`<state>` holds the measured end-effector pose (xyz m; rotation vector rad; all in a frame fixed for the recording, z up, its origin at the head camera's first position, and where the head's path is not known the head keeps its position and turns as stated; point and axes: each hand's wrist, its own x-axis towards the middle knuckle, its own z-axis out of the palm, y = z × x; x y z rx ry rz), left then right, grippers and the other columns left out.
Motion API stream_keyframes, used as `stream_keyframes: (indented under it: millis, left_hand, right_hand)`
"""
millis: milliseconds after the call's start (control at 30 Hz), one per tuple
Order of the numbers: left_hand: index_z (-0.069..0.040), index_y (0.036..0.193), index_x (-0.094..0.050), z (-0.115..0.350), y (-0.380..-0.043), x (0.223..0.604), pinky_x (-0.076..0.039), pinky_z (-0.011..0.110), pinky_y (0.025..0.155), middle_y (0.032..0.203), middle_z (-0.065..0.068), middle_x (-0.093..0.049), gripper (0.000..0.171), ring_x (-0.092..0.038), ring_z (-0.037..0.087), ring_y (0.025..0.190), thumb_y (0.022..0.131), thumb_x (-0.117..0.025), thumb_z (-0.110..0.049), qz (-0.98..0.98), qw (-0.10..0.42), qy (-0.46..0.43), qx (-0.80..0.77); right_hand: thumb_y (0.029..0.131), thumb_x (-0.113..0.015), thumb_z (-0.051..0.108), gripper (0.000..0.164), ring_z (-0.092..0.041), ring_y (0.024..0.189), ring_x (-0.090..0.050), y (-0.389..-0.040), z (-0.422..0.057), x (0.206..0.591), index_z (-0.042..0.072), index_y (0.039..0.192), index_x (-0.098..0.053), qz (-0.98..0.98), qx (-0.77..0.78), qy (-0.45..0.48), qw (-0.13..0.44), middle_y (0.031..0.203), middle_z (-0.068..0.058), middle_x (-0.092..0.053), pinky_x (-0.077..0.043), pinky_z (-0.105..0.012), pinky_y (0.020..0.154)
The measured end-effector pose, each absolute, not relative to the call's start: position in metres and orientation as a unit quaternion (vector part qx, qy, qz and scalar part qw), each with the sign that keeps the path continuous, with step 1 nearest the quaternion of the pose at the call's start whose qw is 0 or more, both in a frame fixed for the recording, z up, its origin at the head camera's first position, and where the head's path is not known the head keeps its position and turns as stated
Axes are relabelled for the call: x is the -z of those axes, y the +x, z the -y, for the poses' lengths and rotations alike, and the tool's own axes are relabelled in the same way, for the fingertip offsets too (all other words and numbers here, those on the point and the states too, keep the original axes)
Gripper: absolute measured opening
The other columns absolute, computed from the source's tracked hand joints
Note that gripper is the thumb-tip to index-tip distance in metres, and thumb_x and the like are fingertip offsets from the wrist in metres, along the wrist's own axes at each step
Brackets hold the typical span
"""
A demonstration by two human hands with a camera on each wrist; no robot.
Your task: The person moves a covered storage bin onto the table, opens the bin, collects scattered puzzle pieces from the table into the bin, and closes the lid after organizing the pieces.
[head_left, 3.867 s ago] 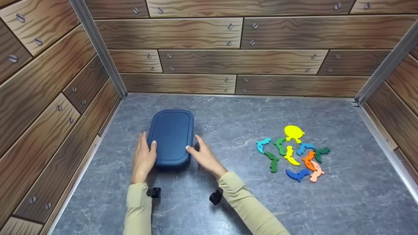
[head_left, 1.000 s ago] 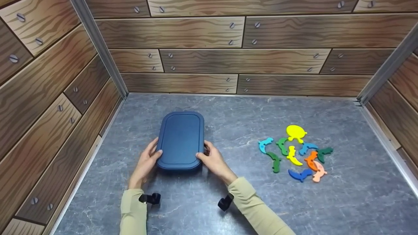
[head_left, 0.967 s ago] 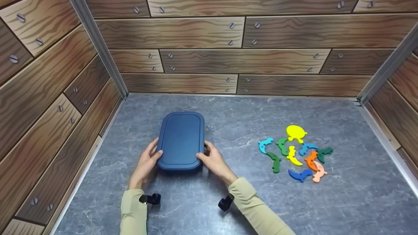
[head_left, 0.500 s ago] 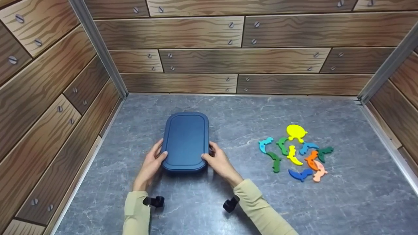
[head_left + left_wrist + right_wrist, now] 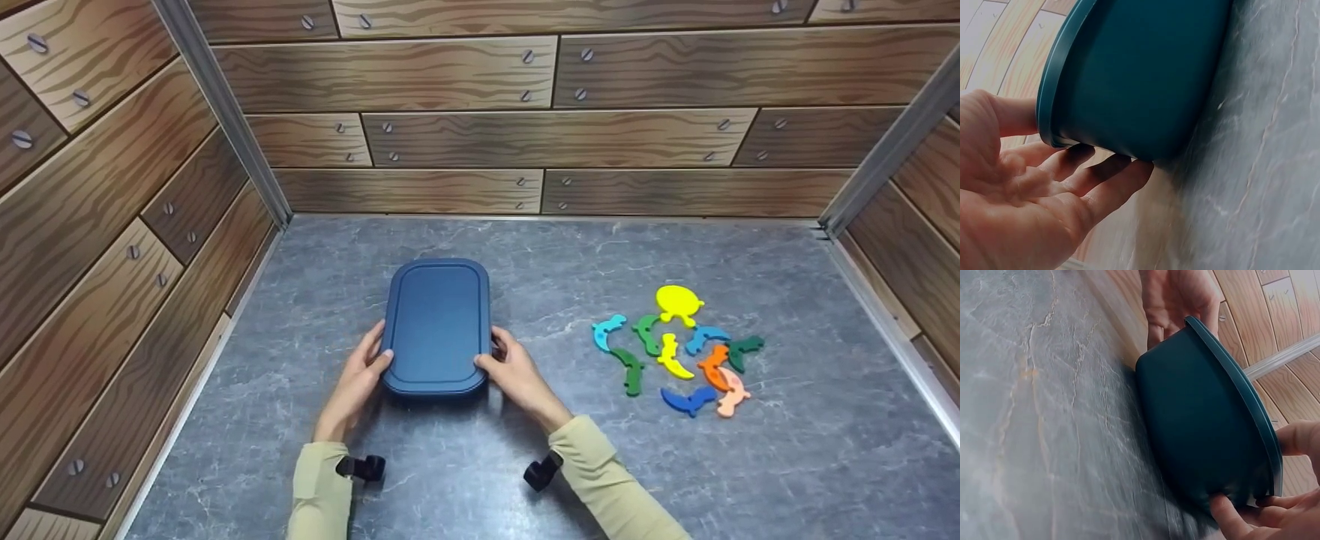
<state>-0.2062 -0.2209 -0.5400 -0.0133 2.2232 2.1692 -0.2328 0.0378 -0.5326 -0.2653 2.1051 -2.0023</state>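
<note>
A dark blue lidded container (image 5: 439, 322), a long box with rounded corners, stands left of the middle of the table. At its near left corner my left hand (image 5: 356, 382) holds it, thumb at the lid's edge. My right hand (image 5: 521, 375) grips the opposite side the same way. In the left wrist view the fingers bend under the rim against the side wall (image 5: 1134, 79). From the right wrist view the container's end wall (image 5: 1196, 416) shows close over the grey surface, with both hands at its sides. The lid is on, so its inside is hidden.
To the right lie several flat, coloured animal-shaped pieces, among them a yellow turtle-like one (image 5: 677, 301), an orange one (image 5: 714, 367) and a dark blue one (image 5: 688, 401). Wood-patterned walls (image 5: 450, 139) stand behind and on both sides of the grey table (image 5: 450, 487).
At first my hands were beside the container with fingers extended; now they grip it. It has moved right and slightly towards me, both hands moving along. The coloured pieces have stayed put.
</note>
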Motion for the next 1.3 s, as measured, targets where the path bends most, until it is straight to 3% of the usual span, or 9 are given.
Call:
stream_keyframes:
  millis: [133,733,1300]
  left_hand:
    - [-0.007,0.157,-0.025,0.217,-0.205,0.539,-0.026,0.047,0.114,0.156,0.020,-0.029,0.060,-0.029,0.033,0.143,0.102,-0.050,-0.007,-0.716,0.025,0.002,-0.697]
    - [-0.008,0.157,-0.025,0.201,-0.205,0.541,-0.028,0.046,0.113,0.156,0.019,-0.030,0.061,-0.032,0.034,0.141,0.102,-0.051,-0.009,-0.718,0.029,0.015,-0.696]
    - [-0.006,0.156,-0.025,0.193,-0.203,0.543,-0.028,0.045,0.113,0.156,0.019,-0.031,0.061,-0.033,0.033,0.141,0.101,-0.052,-0.010,-0.719,0.030,0.032,-0.694]
  right_hand:
    - [0.090,-0.058,0.000,0.061,-0.039,0.122,-0.053,-0.232,-0.044,0.532,-0.012,0.145,-0.033,-0.722,0.677,-0.092,0.109,0.137,-0.031,-0.050,-0.049,-0.040,0.097]
    - [0.092,-0.060,0.008,0.063,-0.031,0.114,-0.059,-0.226,-0.064,0.537,0.002,0.150,-0.034,-0.707,0.693,-0.063,0.130,0.141,-0.022,-0.049,-0.055,-0.038,0.087]
    - [0.091,-0.058,0.004,0.065,-0.035,0.115,-0.058,-0.221,-0.072,0.536,-0.003,0.150,-0.032,-0.700,0.702,-0.061,0.117,0.140,-0.027,-0.048,-0.054,-0.038,0.088]
